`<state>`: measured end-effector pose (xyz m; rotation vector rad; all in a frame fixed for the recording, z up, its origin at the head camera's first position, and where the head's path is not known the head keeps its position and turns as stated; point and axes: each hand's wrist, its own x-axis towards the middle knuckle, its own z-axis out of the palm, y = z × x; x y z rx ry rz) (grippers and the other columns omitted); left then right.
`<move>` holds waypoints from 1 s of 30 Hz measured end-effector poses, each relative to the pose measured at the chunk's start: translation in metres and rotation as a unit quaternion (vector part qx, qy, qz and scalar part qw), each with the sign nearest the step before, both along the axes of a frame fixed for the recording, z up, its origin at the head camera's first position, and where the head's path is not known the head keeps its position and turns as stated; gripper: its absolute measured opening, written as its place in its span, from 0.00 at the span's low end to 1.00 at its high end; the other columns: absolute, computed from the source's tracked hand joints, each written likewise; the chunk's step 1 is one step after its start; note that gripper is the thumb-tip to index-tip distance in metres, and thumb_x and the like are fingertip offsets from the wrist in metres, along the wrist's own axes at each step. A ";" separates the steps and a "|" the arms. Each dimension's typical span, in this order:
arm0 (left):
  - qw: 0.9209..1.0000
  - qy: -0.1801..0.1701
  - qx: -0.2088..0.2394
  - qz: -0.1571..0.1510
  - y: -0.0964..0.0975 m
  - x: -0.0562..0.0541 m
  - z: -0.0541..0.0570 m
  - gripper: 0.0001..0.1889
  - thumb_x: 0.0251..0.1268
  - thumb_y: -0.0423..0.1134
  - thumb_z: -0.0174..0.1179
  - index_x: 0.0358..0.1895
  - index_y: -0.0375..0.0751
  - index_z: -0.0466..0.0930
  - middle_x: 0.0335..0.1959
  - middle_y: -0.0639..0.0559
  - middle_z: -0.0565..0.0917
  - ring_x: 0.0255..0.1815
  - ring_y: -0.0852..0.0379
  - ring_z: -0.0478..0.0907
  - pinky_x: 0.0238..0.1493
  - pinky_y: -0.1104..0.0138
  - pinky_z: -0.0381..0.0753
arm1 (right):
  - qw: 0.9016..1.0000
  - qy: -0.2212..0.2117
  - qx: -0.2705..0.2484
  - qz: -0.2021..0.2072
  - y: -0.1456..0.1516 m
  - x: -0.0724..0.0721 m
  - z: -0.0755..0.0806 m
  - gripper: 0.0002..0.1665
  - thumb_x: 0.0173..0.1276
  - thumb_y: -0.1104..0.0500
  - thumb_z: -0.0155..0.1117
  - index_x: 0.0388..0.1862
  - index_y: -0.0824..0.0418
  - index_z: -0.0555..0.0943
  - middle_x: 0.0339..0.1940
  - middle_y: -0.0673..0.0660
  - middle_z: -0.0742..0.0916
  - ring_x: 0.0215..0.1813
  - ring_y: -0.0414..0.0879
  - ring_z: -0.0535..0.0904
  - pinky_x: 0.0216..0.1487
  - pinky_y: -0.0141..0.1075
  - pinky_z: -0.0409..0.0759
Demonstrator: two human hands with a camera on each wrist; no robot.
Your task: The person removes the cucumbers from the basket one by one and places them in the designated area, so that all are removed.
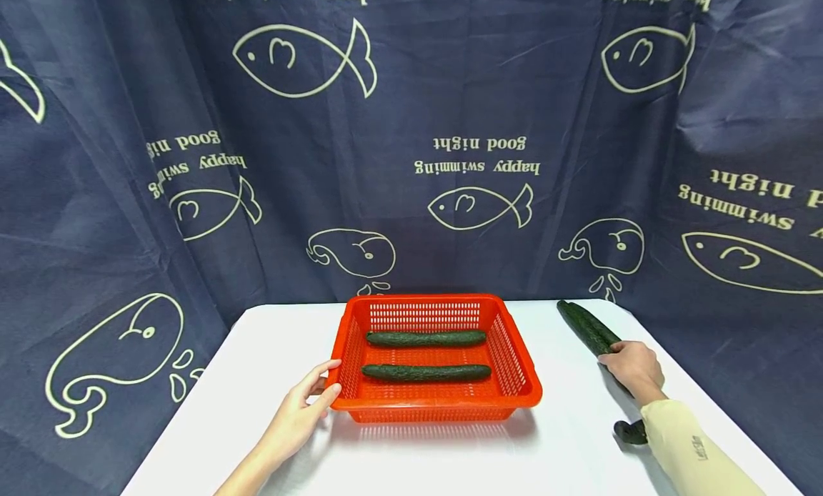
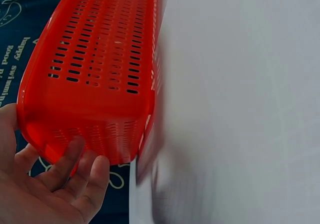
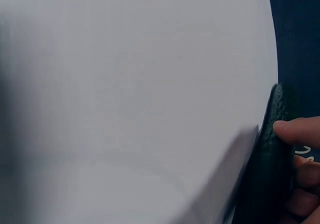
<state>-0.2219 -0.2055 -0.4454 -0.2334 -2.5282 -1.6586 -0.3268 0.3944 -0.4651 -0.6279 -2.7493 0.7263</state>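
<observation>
A red plastic basket (image 1: 437, 414) with slotted walls stands on the table, two dark green cucumbers lying crosswise in it: a rear cucumber (image 1: 426, 339) and a front cucumber (image 1: 426, 372). My left hand (image 1: 298, 414) grips the basket's rim at its left front corner. In the left wrist view, the fingers (image 2: 95, 176) reach along the outer wall below the rim. At the table's right side, my right hand (image 1: 633, 369) holds the near end of a cucumber (image 1: 581, 328), with another cucumber (image 1: 598, 324) right alongside. The right wrist view shows thumb and curled fingers around the held cucumber (image 3: 265, 179).
Another cucumber (image 1: 630, 432) lies nearer on the right, partly hidden under the right sleeve (image 1: 691, 446). The white table (image 1: 379, 467) ends at a dark blue curtain (image 1: 411, 124) printed with fish and whales, which hangs behind and along both sides.
</observation>
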 end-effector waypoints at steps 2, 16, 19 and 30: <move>1.000 0.000 0.000 0.001 0.000 0.001 -0.001 0.24 0.73 0.43 0.61 0.70 0.51 0.73 0.49 0.42 0.84 0.47 0.52 0.79 0.38 0.66 0.82 | 1.000 0.003 0.004 0.006 0.001 0.002 0.000 0.30 0.57 0.53 0.71 0.55 0.68 0.82 0.58 0.75 0.81 0.52 0.74 0.79 0.39 0.57 0.78; 1.000 0.020 -0.001 -0.015 0.001 0.000 0.001 0.23 0.74 0.43 0.60 0.69 0.50 0.73 0.48 0.42 0.84 0.43 0.57 0.80 0.37 0.64 0.82 | 0.998 0.051 -0.002 0.047 -0.009 -0.005 0.021 0.27 0.60 0.51 0.71 0.52 0.67 0.84 0.55 0.74 0.83 0.50 0.73 0.79 0.41 0.57 0.78; 1.000 0.020 0.000 -0.014 0.001 0.000 0.001 0.23 0.74 0.43 0.60 0.69 0.50 0.73 0.48 0.42 0.84 0.44 0.56 0.80 0.37 0.64 0.82 | 0.996 0.066 -0.017 0.061 -0.018 -0.009 0.029 0.25 0.60 0.51 0.71 0.50 0.67 0.85 0.55 0.73 0.84 0.51 0.73 0.79 0.43 0.57 0.78; 1.000 0.015 0.002 -0.012 0.001 0.001 0.000 0.23 0.74 0.43 0.60 0.69 0.51 0.73 0.48 0.42 0.84 0.46 0.54 0.79 0.37 0.64 0.82 | 0.984 0.100 -0.088 0.117 -0.057 -0.023 0.063 0.23 0.60 0.53 0.73 0.48 0.69 0.87 0.56 0.70 0.85 0.58 0.68 0.78 0.54 0.52 0.77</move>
